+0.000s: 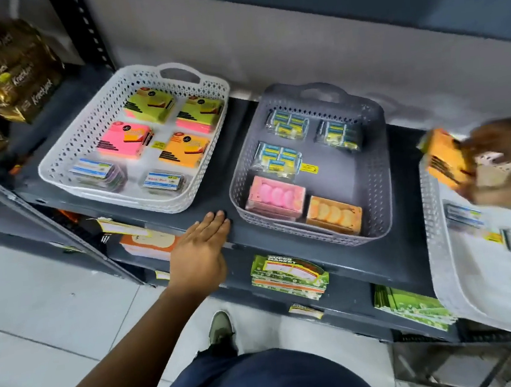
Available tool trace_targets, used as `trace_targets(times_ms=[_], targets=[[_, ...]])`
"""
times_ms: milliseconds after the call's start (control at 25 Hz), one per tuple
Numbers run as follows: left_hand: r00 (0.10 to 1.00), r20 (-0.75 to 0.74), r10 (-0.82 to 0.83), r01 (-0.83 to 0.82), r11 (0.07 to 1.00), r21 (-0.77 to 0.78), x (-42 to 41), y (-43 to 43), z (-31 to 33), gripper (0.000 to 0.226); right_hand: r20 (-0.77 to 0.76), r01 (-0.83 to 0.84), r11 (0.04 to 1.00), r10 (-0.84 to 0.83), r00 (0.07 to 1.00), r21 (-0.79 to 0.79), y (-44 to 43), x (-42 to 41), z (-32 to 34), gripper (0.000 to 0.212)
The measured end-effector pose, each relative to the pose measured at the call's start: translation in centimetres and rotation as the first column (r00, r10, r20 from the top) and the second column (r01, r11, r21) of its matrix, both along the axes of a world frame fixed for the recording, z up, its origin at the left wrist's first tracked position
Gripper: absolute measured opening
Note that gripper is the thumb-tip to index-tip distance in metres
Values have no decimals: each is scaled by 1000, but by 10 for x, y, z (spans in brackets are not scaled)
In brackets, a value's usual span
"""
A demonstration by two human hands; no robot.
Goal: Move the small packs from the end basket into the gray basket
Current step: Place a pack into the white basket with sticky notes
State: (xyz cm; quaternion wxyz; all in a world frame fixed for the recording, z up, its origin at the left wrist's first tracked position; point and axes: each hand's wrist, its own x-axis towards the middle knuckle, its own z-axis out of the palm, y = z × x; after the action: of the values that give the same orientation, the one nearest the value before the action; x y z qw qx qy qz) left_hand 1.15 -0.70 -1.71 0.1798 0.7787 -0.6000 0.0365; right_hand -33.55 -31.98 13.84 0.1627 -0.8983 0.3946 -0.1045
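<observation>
- Gray basket [374, 160]: holds 5 packs.
- End basket [434, 205]: several small packs left.
- Right hand [505, 164]: gripping an orange pack [441, 156] above the end basket.
- Left hand [203, 250]: open, flat on the shelf edge [156, 227].

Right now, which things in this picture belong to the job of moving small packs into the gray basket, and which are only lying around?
Belongs to the job:
- gray basket
- end basket, at the right
- orange pack, held in the right hand
- packs already in the gray basket

Just lying about:
- white basket with sticky notes
- biscuit packets
- shelf under the left hand
</observation>
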Motion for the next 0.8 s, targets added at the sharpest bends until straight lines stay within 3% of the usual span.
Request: trace_targets(times_ms=[40,120,280,440,680,800], targets=[[1000,7,-12,12,1000,-6,4,-1,0,56,-32,20,1000,-20,999,-11,26,63,31,78],[999,13,-40,40,999,-3,9,0,-2,59,50,-8,1000,8,999,-2,42,117,29,75],[995,16,-94,94,995,18,9,6,-6,58,-62,-170,985,169,984,-24,47,253,14,73],[993,13,-114,113,992,47,8,8,-6,63,-163,-332,937,312,936,-112,79,358,-5,93],[991,-8,-134,134,990,35,13,8,-3,63,-304,-402,902,343,889,-159,103,414,-32,107],[990,-16,-140,140,990,25,13,7,-2,62,-342,-397,913,344,874,-95,100,421,-42,95]])
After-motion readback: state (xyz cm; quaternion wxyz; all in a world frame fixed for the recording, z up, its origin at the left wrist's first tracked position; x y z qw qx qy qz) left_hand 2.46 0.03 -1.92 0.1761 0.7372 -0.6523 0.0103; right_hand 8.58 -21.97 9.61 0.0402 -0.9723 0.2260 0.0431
